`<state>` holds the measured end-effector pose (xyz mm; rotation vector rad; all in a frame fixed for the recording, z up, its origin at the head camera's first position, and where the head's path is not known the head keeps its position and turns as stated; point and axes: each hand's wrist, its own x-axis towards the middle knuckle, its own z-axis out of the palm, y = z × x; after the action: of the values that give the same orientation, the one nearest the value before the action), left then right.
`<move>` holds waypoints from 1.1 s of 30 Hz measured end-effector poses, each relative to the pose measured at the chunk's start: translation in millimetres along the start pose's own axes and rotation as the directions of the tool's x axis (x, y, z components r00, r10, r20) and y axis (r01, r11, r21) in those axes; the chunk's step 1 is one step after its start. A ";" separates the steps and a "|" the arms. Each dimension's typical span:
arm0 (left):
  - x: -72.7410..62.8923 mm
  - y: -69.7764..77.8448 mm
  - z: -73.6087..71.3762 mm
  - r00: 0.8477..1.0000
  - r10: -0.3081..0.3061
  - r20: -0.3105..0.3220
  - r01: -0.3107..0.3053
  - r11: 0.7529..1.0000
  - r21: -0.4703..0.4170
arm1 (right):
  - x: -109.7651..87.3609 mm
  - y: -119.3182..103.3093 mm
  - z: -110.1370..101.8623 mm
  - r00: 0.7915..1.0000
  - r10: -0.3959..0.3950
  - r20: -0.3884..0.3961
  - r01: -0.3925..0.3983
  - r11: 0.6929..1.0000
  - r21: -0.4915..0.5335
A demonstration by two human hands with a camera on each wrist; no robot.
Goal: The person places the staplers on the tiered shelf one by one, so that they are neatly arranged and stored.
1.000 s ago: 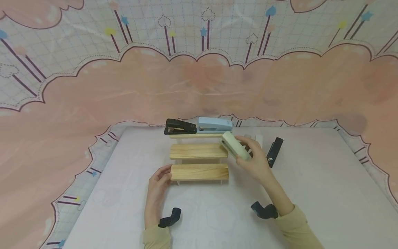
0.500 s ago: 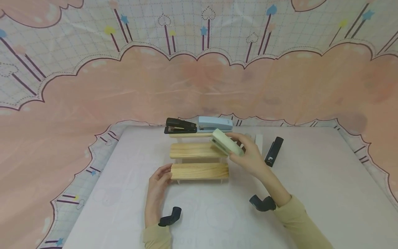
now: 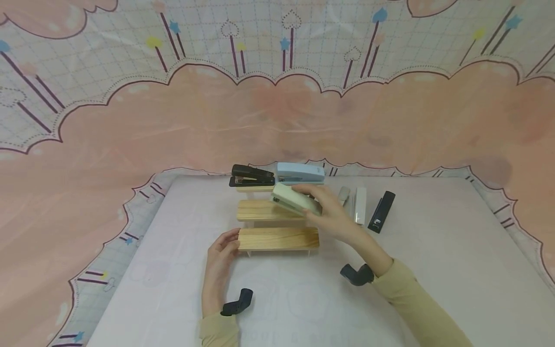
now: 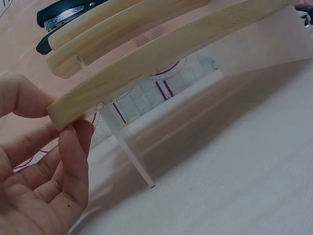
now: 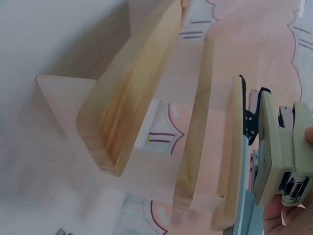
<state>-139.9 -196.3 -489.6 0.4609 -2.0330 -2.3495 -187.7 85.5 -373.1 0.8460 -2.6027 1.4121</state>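
A three-step wooden display shelf [image 3: 279,239] on clear legs stands on the white table. My left hand [image 3: 220,262] pinches the left end of its lowest board [image 4: 146,66], thumb above and fingertips below. A pale green stapler [image 3: 291,198] is gripped in my right hand [image 3: 336,217], held over the middle board [image 3: 256,210], tilted down to the right; the right wrist view shows it close beside the top step, partly cut off by the frame. On the top board sit a black stapler [image 3: 250,176] and, to its right, a light blue stapler [image 3: 300,171].
Right of the shelf a white stapler [image 3: 360,206] and another black stapler [image 3: 381,212] lie on the table [image 3: 451,250]. A small grey object [image 3: 344,195] is partly hidden behind my right hand. A patterned cloth [image 3: 277,120] hangs at the back.
My right hand has carried the pale green stapler leftward, from beside the shelf's right end to over the middle board, turning it flatter. The left hand stays on the lowest board.
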 end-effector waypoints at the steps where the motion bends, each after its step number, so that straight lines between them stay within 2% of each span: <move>1: -0.2 0.1 -0.1 1.000 0.000 0.000 0.000 1.000 0.002 | 1.8 -1.1 1.3 1.000 -0.008 0.006 0.008 1.000 -0.002; 11: -2.1 1.5 0.8 1.000 -0.004 -0.008 0.004 1.000 0.010 | 20.2 -10.0 16.9 0.999 -0.008 0.050 0.009 1.000 -0.027; 19: -1.9 1.0 0.5 1.000 -0.006 -0.006 0.006 1.000 0.004 | 33.3 -13.4 30.6 0.996 -0.059 0.066 0.062 0.997 -0.052; 28: -0.4 -1.5 -1.1 1.000 0.011 0.014 -0.010 1.000 -0.014 | 43.7 -19.0 46.5 0.989 -0.120 0.087 0.131 0.983 -0.128; 33: -0.1 -2.2 -1.3 1.000 0.018 0.014 -0.018 1.000 -0.014 | 47.1 -21.6 53.0 0.985 -0.131 0.110 0.144 0.982 -0.124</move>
<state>-139.1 -197.2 -491.9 0.4255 -2.0163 -2.3623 -206.4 13.7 -373.1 1.0816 -2.6158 1.1774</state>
